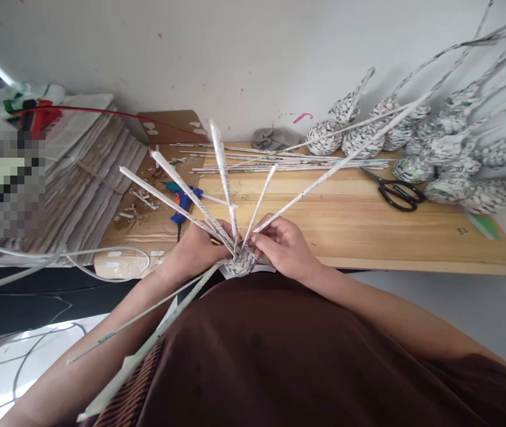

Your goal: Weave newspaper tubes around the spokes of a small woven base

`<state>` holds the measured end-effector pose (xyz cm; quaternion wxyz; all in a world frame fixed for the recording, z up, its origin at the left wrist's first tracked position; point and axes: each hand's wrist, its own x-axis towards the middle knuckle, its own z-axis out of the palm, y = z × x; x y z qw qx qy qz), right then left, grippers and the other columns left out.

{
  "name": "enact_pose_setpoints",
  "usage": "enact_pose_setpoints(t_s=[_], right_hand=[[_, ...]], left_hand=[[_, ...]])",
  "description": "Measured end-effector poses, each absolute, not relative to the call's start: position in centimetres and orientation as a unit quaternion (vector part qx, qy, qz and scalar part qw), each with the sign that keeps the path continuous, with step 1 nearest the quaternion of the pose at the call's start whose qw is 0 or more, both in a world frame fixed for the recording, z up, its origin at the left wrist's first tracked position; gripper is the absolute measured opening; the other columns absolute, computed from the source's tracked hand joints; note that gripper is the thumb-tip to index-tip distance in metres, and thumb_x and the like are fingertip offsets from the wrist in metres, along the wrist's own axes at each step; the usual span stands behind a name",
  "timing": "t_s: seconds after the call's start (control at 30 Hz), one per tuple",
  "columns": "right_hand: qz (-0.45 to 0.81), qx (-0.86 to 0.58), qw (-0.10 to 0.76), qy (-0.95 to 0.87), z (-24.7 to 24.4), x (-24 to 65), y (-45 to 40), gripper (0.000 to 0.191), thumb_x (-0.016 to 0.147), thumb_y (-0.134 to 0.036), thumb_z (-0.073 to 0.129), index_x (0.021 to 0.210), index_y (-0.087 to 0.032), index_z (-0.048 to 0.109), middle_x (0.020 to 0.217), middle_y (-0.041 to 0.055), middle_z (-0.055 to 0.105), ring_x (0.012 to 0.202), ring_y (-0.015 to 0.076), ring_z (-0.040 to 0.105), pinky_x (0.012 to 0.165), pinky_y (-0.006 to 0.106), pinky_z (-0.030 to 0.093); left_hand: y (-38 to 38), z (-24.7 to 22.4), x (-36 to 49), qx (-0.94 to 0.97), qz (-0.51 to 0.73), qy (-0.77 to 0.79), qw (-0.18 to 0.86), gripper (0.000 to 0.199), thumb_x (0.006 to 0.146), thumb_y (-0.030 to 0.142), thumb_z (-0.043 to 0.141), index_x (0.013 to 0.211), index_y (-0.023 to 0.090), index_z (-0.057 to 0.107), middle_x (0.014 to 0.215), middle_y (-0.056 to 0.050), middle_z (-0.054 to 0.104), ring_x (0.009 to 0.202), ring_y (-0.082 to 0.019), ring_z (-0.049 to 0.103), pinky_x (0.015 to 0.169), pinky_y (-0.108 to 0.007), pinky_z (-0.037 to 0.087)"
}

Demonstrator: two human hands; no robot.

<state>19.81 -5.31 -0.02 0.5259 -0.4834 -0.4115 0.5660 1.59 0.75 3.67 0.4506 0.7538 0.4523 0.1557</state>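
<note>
A small woven newspaper piece (pixel 241 263) is held close to my body at the table's front edge. Rolled paper tubes (pixel 223 172) fan out of it, some upward and others down to the left across my forearm. My left hand (pixel 199 248) is closed around the left side of the weave and the tube bases. With thumb and fingers, my right hand (pixel 282 244) pinches a long paper tube (pixel 319 181) near its base, and this tube slants up to the right. Part of the weave is hidden behind my fingers.
Behind my hands lie loose paper tubes (pixel 288 160) on the wooden board (pixel 413 237). Black scissors (pixel 397 193) and several finished woven pieces (pixel 448 154) are at right. A blue glue gun (pixel 184 201), paper scraps and stacked newspapers (pixel 96 160) sit at left, with white cables nearby.
</note>
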Motion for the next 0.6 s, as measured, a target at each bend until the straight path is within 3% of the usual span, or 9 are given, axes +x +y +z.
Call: enact_pose_setpoints(t_s=[0.2, 0.33, 0.43, 0.6], right_hand=[[0.501, -0.523, 0.48, -0.495, -0.14, 20.16, -4.85, 0.025, 0.072, -0.036, 0.08, 0.071, -0.019, 0.061, 0.065, -0.001, 0.065, 0.057, 0.0114, 0.058, 0.052, 0.023, 0.046], [0.49, -0.539, 0.428, -0.535, -0.36, 20.27, -4.75, 0.024, 0.073, -0.036, 0.081, 0.067, -0.017, 0.068, 0.06, -0.0015, 0.064, 0.055, 0.0105, 0.055, 0.052, 0.023, 0.041], [0.516, -0.503, 0.447, -0.53, -0.38, 19.99, -5.05, 0.017, 0.076, -0.034, 0.079, 0.075, -0.018, 0.073, 0.065, -0.0008, 0.069, 0.058, 0.0114, 0.06, 0.056, 0.024, 0.045], [0.484, -0.447, 0.461, -0.595, -0.04, 20.02, -5.66, 0.016, 0.083, -0.027, 0.073, 0.097, -0.021, 0.077, 0.09, 0.003, 0.077, 0.076, 0.015, 0.069, 0.07, 0.026, 0.052]], left_hand=[[0.56, 3.58, 1.6, 0.765, 0.121, 0.482, 0.411, 0.013, 0.072, 0.029, 0.071, 0.073, 0.016, 0.072, 0.069, -0.001, 0.072, 0.066, -0.017, 0.065, 0.063, -0.025, 0.051], [0.5, 3.1, 1.53, 0.741, 0.133, 0.489, 0.441, 0.017, 0.069, 0.032, 0.073, 0.075, 0.016, 0.071, 0.068, -0.001, 0.07, 0.065, -0.016, 0.063, 0.061, -0.025, 0.05], [0.5, 3.2, 1.55, 0.72, 0.136, 0.495, 0.467, 0.023, 0.065, 0.036, 0.076, 0.075, 0.016, 0.07, 0.072, -0.002, 0.072, 0.068, -0.018, 0.064, 0.064, -0.027, 0.051], [0.59, 3.5, 1.52, 0.703, 0.129, 0.499, 0.49, 0.022, 0.063, 0.035, 0.075, 0.068, 0.017, 0.065, 0.07, -0.002, 0.07, 0.067, -0.018, 0.063, 0.063, -0.028, 0.049]])
